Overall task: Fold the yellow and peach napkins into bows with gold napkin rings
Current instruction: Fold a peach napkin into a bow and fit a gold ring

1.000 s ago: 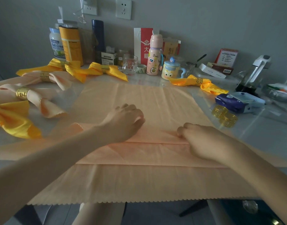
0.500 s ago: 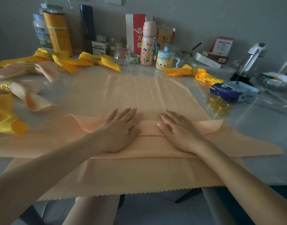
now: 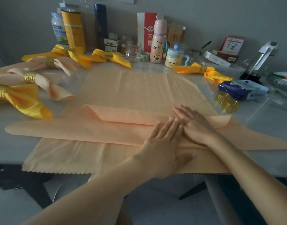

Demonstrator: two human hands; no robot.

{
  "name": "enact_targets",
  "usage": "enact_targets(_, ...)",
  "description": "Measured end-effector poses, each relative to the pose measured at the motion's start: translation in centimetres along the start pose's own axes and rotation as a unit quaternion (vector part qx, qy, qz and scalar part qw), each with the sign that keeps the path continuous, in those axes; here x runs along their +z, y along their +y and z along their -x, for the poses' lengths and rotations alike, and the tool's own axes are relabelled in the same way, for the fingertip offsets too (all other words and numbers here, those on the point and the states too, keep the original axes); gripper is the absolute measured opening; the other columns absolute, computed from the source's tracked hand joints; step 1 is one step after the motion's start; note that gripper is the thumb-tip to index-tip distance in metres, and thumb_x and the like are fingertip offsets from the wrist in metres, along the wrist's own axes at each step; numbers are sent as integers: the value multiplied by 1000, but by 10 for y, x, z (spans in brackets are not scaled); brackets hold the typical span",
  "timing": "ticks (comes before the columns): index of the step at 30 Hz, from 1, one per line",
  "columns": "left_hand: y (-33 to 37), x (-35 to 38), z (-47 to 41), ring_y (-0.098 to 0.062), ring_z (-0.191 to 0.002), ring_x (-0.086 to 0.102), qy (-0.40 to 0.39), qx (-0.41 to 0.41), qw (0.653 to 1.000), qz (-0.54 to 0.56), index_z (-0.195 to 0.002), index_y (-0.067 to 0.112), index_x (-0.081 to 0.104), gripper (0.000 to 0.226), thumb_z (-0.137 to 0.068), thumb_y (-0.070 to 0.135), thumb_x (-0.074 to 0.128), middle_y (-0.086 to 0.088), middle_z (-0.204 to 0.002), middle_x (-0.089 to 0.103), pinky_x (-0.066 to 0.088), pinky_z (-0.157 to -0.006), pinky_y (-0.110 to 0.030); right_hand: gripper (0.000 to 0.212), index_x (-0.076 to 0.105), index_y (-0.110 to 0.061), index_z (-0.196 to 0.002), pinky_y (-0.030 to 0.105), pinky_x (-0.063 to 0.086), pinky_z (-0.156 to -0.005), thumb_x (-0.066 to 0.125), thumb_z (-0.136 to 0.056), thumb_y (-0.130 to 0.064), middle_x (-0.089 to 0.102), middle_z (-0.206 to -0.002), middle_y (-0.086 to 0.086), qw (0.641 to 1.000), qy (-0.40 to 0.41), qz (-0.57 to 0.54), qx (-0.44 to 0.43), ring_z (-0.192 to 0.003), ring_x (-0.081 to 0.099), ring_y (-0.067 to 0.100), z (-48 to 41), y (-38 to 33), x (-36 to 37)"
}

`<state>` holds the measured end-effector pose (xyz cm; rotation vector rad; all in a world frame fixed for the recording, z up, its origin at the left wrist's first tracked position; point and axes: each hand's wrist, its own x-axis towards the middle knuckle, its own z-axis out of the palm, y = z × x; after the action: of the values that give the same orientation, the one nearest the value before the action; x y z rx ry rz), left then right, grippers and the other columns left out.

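Both hands' flat fingers (image 3: 168, 127) atop folded peach napkin (image 3: 94, 129)

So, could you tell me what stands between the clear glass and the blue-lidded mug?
In the head view, a pink bottle stands between the glass and the mug, with a small tape roll beside the glass.

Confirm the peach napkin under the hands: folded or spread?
Folded, partly: the peach napkin is a long layered band with pointed ends; left hand and right hand press it flat.
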<state>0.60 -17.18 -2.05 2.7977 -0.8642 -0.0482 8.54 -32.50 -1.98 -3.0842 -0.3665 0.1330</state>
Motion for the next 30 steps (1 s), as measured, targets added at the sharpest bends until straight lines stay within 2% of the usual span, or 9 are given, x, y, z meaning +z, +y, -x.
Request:
enact_targets(4,-16,3,16,-7,-140,-24,-38,-40,998,-4,-148,19,-12,88,-79,71,0,4,-155,-22,-15,-116,-35,62,12,-29,-150,29,1,-117,22,-95,-57,1,-159,-6,999,13,-33,18,-145,1,10,0,-2,-1)
enact_targets(9,-61,-6,72,-3,-134,-29,-35,-112,992,-45,-146,21,-20,110,-54,82,-28,5,-153,-25,-18,-112,-30,67,8,-30,-150,30,1,-117,15,-91,-62,-1,-159,-8,1000,1,-27,8,-145,-1,9,3,-2,-3)
enact_targets(11,-79,-11,97,-3,-134,-27,-27,-165,984,-57,-145,19,-22,112,-51,80,-30,4,-153,-25,-17,-111,-29,68,7,-30,-150,30,2,-117,13,-91,-62,-1,-159,-7,1000,-5,-22,7,-145,-1,9,4,-1,-3)
enact_targets(15,-111,-25,146,-7,-139,-22,-15,-288,955,-70,-146,14,-19,112,-54,77,-23,0,-155,-22,-11,-113,-30,67,6,-29,-150,30,2,-115,15,-91,-60,0,-159,-6,1000,-6,-29,6,-145,0,10,4,-3,-5)
enact_targets(18,-124,-32,171,-10,-144,-11,-9,-368,926,-81,-149,14,-10,104,-67,77,-20,1,-157,-13,-4,-118,-39,74,6,-30,-150,30,3,-115,12,-86,-65,0,-159,-6,999,-11,-37,3,-145,0,10,7,-4,-6)
enact_targets(21,-128,-39,177,-17,-145,6,36,-415,906,-76,-149,19,18,96,-71,71,-7,1,-157,12,4,-117,-45,83,8,-30,-150,31,4,-115,9,-76,-69,2,-159,-6,999,-10,-44,7,-145,2,11,7,-5,-8)
enact_targets(25,-134,-47,168,-30,-125,36,118,-463,870,-120,-120,11,57,83,-85,67,7,-9,-130,51,30,-101,-43,66,9,-28,-150,30,4,-115,18,-92,-58,2,-158,-7,999,-10,-41,8,-145,1,11,7,-7,-9)
enact_targets(28,-120,-55,152,-35,-112,45,257,-435,850,-151,-101,0,65,59,-96,48,31,-17,-110,61,35,-89,-41,65,9,-27,-150,30,3,-115,18,-93,-58,2,-158,-6,999,-11,-41,7,-145,1,11,5,-8,-8)
enact_targets(30,-104,-58,126,-34,-109,47,310,-339,879,-127,-104,3,64,45,-98,37,37,-16,-110,61,36,-86,-40,64,7,-27,-150,30,3,-115,17,-94,-57,0,-159,-6,999,-16,-35,9,-145,0,12,8,-9,-10)
